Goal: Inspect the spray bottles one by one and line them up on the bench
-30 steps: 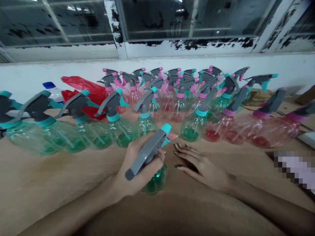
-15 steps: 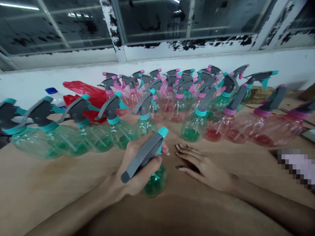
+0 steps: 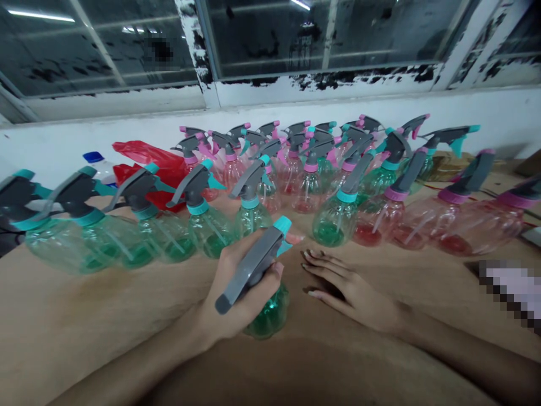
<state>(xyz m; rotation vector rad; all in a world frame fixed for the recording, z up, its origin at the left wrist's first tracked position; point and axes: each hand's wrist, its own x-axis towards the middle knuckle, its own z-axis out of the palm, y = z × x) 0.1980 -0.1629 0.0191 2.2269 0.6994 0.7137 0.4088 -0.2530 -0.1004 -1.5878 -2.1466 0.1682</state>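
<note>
My left hand (image 3: 236, 282) is wrapped round the neck of a green spray bottle (image 3: 270, 316) with a grey head and a turquoise nozzle. One finger reaches forward near the turquoise trigger, and the bottle's lower part shows beneath the hand. Resting on the table, my right hand (image 3: 355, 290) has its fingers stretched out and holds nothing. Just beyond it stands another green spray bottle (image 3: 332, 228) with a turquoise collar. A clear green bottle (image 3: 251, 217) stands directly behind the held one.
Green spray bottles (image 3: 169, 237) line the left, pink ones (image 3: 412, 228) the right, and a mixed cluster (image 3: 310, 189) fills the back. A red plastic bag (image 3: 147, 163) and a blue-capped bottle (image 3: 99, 166) lie behind. A blurred-out object (image 3: 511, 287) is at the right.
My left forefinger has stretched forward from the trigger of the spray bottle. The bottle's head has shifted very slightly right. My right hand stays in place.
</note>
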